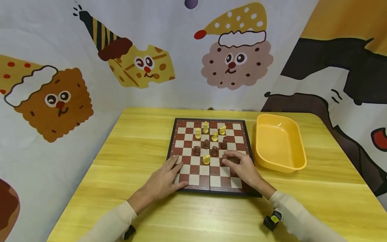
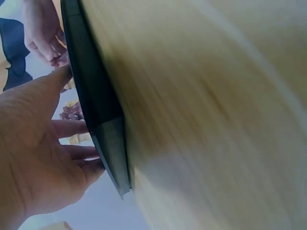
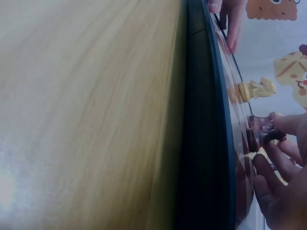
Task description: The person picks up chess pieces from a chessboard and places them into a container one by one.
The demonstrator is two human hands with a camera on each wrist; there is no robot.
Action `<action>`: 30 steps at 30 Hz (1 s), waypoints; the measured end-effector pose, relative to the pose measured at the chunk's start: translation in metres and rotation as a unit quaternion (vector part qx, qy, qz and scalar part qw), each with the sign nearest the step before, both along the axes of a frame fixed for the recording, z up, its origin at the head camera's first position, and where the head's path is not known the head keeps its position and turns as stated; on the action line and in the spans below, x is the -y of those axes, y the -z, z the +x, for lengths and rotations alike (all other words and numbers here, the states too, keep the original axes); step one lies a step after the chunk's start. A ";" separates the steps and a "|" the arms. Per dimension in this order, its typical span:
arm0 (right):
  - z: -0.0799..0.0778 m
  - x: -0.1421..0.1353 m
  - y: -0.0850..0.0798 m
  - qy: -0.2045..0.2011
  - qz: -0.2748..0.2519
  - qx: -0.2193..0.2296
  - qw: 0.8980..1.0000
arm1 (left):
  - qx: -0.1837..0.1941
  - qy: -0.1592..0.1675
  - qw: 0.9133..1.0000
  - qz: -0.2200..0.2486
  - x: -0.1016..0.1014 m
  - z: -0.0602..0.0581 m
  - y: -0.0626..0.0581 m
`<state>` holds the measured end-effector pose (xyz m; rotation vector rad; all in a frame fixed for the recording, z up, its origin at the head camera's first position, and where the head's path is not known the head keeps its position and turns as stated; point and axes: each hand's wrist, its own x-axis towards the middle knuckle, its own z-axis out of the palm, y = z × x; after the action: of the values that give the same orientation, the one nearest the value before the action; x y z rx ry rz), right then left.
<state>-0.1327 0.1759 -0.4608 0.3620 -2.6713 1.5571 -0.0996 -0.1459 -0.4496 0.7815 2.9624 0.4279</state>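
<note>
Brown-and-cream chessboard (image 1: 204, 179) laid flat on a yellow wood-grained surface (image 1: 205, 215), with pale and dark chess pieces standing about its middle and far squares. The right hand (image 1: 243, 169) reaches over the board's right half, its grip pinching a dark piece (image 1: 224, 157) between thumb and fingers; whether the base bears on its square cannot be told. The left hand (image 1: 163, 178) rests at the board's left edge, fingers and thumb spread, pinching nothing. A yellow tray (image 1: 297, 168) stands on the surface just beyond the board's right edge.

Likely faults: a sideways swing of the right fingers could topple the dark knight (image 1: 215, 151) or the dark piece behind (image 1: 223, 144), both near the pinch. A loose hold on the narrow upper part could let the piece tilt or slip. Uneven pressure from the left hand might slide or rock the board, which has a central seam (image 1: 210, 174), and so disturb the pale knight (image 1: 206, 159) standing close to that seam.
</note>
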 end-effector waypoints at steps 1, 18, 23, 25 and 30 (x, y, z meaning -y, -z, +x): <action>0.000 0.000 0.001 0.005 0.005 -0.004 1.000 | 0.001 0.004 1.000 0.001 -0.001 0.000 0.001; 0.002 -0.001 0.007 0.019 0.014 -0.090 0.996 | -0.022 -0.009 1.000 0.005 -0.002 0.000 0.007; 0.002 -0.003 0.006 0.011 0.017 -0.084 0.996 | -0.023 -0.013 1.000 0.007 -0.005 0.000 0.006; 0.002 -0.003 0.006 0.007 0.019 -0.088 0.996 | -0.022 -0.012 1.000 0.005 -0.005 0.000 0.005; -0.001 -0.003 0.003 0.000 0.026 -0.103 0.994 | -0.028 -0.005 1.000 -0.009 -0.004 -0.001 0.003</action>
<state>-0.1340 0.1787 -0.4633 0.4949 -2.5571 1.3696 -0.1010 -0.1416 -0.4523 0.7893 3.0193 0.3852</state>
